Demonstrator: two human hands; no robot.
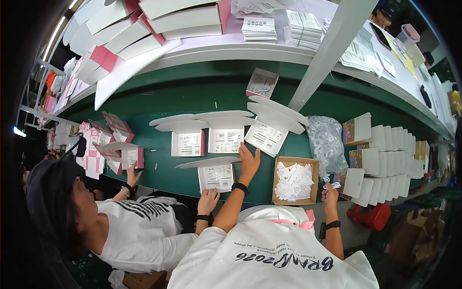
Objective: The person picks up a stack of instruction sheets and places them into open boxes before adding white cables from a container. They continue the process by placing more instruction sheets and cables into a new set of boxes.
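My left hand (249,163) reaches forward over the green table, fingers stretched and thumb apart. Its fingertips are at the lower left corner of an open white carton (264,136), which is tilted and has its lid flaps raised; a printed sheet lies inside. In my right hand (330,196), at the table's near edge, the fingers are closed on a small coiled white cable (335,185). Just beyond that hand lies a clear plastic bag (326,142) of similar white cables. Between my hands stands a brown cardboard box (275,192) of small white paper slips (294,180).
Left of me, a co-worker's hands touch an open carton (216,178) and a pink-and-white carton (132,156). Two more open cartons (187,143) stand mid-table. Rows of open boxes (385,164) line the right. A metal post (332,53) and shelf (192,55) rise ahead.
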